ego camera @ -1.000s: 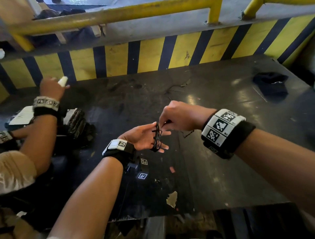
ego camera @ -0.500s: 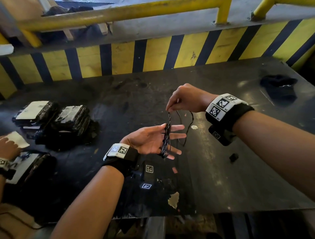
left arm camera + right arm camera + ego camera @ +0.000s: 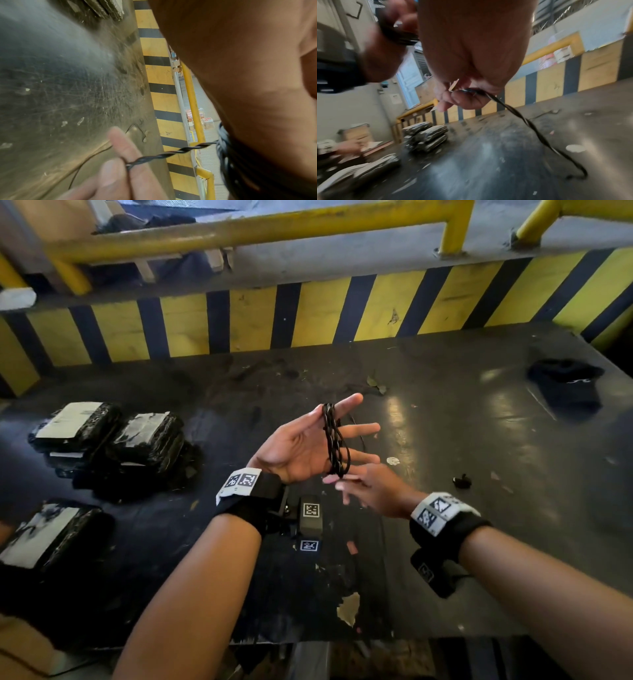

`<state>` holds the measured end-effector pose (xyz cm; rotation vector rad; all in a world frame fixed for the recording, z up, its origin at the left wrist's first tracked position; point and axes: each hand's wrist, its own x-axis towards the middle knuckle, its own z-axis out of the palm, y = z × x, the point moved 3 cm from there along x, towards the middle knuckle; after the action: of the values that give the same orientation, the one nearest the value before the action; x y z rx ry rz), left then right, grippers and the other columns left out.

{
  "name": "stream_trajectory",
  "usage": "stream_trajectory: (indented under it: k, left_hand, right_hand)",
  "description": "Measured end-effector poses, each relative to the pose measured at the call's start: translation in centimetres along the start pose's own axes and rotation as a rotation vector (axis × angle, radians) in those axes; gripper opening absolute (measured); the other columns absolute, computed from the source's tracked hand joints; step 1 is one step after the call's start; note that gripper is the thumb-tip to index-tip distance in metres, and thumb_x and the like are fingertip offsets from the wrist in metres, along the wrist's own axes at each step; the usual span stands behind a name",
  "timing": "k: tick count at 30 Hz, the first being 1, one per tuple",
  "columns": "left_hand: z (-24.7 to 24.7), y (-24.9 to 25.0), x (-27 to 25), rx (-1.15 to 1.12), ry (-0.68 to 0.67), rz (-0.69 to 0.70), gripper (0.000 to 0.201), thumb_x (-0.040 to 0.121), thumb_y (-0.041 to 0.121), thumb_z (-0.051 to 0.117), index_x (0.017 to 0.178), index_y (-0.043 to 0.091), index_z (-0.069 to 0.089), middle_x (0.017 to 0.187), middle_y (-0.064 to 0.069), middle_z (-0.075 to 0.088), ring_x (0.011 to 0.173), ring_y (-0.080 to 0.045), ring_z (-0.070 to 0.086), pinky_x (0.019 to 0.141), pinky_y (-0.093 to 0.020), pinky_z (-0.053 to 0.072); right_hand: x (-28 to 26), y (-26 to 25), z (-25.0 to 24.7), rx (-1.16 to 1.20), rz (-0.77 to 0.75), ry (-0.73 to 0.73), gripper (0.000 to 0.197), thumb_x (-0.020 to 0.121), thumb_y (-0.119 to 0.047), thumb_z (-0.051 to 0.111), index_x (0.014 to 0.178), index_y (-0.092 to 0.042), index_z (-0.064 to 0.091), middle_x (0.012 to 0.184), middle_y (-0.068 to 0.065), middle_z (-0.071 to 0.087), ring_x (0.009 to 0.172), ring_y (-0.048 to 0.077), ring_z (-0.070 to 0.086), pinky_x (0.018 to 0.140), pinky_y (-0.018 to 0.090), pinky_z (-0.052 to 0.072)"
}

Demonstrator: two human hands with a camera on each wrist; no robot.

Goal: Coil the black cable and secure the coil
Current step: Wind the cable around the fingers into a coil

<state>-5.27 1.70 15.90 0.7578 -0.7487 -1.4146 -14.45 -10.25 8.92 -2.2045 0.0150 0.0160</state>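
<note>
Big dark table [image 3: 445, 508] fills the view, with stacks of wrapped black bundles [image 3: 147, 440] over at 9 o'clock and a black cap-looking thing [image 3: 565, 381] at 2 o'clock. The left hand [image 3: 301, 446] is palm up with fingers spread straight, and the black cable [image 3: 334, 440] is looped around them as a coil. The right hand [image 3: 370, 491] sits just at 5 o'clock of the coil, pinching the twisted tail between its fingertips [image 3: 109, 171]. My worry: those spread fingers are the only thing holding the loops, so if they relax or the tail gets tugged too hard, I reckon the coil slides off the fingertips and springs apart before it's tied
</note>
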Motion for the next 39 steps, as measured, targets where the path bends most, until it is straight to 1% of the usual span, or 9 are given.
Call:
stream_trajectory:
  k: [4, 8, 13, 16, 21, 26, 31, 34, 39]
  left_hand:
    - [-2.5, -0.1, 0.4, 0.016, 0.141, -0.017, 0.052, 0.103, 0.048, 0.028, 0.152, 0.035, 0.043, 0.162, -0.025, 0.032, 0.137, -0.061, 0.037, 0.112, -0.065, 0.034]
    - [-4.6, -1.2, 0.0, 0.007, 0.247, -0.047, 0.052, 0.101, 0.049, 0.035, 0.15, 0.038, 0.046, 0.161, -0.023, 0.035, 0.135, -0.059, 0.041, 0.111, -0.064, 0.035]
    - [-6.2, -3.0, -0.7, 0.026, 0.386, -0.148, 0.052, 0.103, 0.048, 0.034, 0.153, 0.037, 0.044, 0.164, -0.022, 0.028, 0.14, -0.06, 0.034, 0.112, -0.063, 0.038]
    - [-6.5, -4.1, -1.4, 0.043, 0.421, -0.217, 0.054, 0.103, 0.046, 0.038, 0.155, 0.032, 0.042, 0.163, -0.023, 0.029, 0.136, -0.046, 0.045, 0.107, -0.058, 0.044]
    - [-5.9, -5.7, -2.1, 0.066, 0.402, -0.348, 0.064, 0.094, 0.049, 0.057, 0.151, 0.021, 0.047, 0.162, -0.018, 0.036, 0.133, -0.056, 0.046, 0.112, -0.064, 0.036]
    - [-4.5, -6.4, -1.8, 0.141, 0.283, -0.41, 0.051, 0.103, 0.048, 0.038, 0.151, 0.035, 0.047, 0.164, -0.01, 0.032, 0.139, -0.054, 0.042, 0.118, -0.064, 0.029]
    - [-3.4, -6.7, -2.0, 0.1, 0.206, -0.379, 0.054, 0.103, 0.046, 0.035, 0.154, 0.03, 0.044, 0.164, -0.011, 0.034, 0.136, -0.052, 0.043, 0.117, -0.064, 0.031]
    - [-2.8, -6.3, -2.1, 0.062, 0.2, -0.327, 0.055, 0.104, 0.045, 0.031, 0.156, 0.028, 0.04, 0.164, -0.013, 0.035, 0.137, -0.056, 0.039, 0.115, -0.064, 0.033]
    - [-2.6, -5.9, -2.5, 0.021, 0.207, -0.268, 0.054, 0.105, 0.046, 0.033, 0.155, 0.027, 0.042, 0.162, -0.015, 0.037, 0.139, -0.06, 0.035, 0.116, -0.066, 0.03]
  right_hand:
    - [-1.0, -0.3, 2.6, -0.039, -0.011, -0.055, 0.025, 0.104, -0.03, 0.05, 0.119, -0.032, 0.069, 0.068, -0.006, 0.07, 0.062, 0.004, 0.063, 0.066, 0.019, 0.047]
    - [-1.7, -1.9, 2.2, -0.095, -0.014, -0.122, 0.028, 0.105, -0.034, 0.048, 0.119, -0.026, 0.07, 0.065, -0.005, 0.065, 0.063, 0.001, 0.062, 0.068, 0.014, 0.043]
    - [-1.5, -3.4, 0.3, -0.347, 0.043, -0.199, 0.026, 0.1, -0.042, 0.047, 0.101, -0.032, 0.071, 0.067, -0.009, 0.062, 0.075, 0.01, 0.064, 0.081, 0.038, 0.054]
    - [-1.4, -5.7, -2.5, -0.567, 0.021, -0.216, 0.021, 0.096, -0.042, 0.051, 0.097, -0.034, 0.071, 0.082, -0.008, 0.064, 0.085, 0.02, 0.066, 0.078, 0.038, 0.054]
    - [0.1, -9.4, -6.8, -0.797, -0.078, -0.176, 0.014, 0.09, -0.04, 0.06, 0.092, -0.036, 0.074, 0.083, -0.013, 0.069, 0.074, 0.016, 0.064, 0.065, 0.03, 0.051]
    - [2.5, -11.1, -9.2, -0.896, -0.121, -0.083, 0.013, 0.08, -0.046, 0.072, 0.091, -0.042, 0.077, 0.088, -0.017, 0.074, 0.081, 0.014, 0.066, 0.061, 0.026, 0.038]
    - [4.5, -9.8, -10.6, -0.809, -0.075, -0.01, 0.013, 0.079, -0.051, 0.074, 0.089, -0.045, 0.078, 0.086, -0.018, 0.073, 0.081, 0.013, 0.066, 0.056, 0.024, 0.036]
    - [4.9, -8.3, -10.3, -0.735, -0.04, 0.011, 0.015, 0.08, -0.054, 0.073, 0.091, -0.045, 0.078, 0.087, -0.018, 0.073, 0.083, 0.011, 0.065, 0.061, 0.027, 0.045]
    - [4.7, -5.2, -9.7, -0.494, -0.018, 0.015, 0.012, 0.083, -0.047, 0.075, 0.091, -0.04, 0.08, 0.078, -0.023, 0.071, 0.071, -0.008, 0.063, 0.069, 0.028, 0.053]
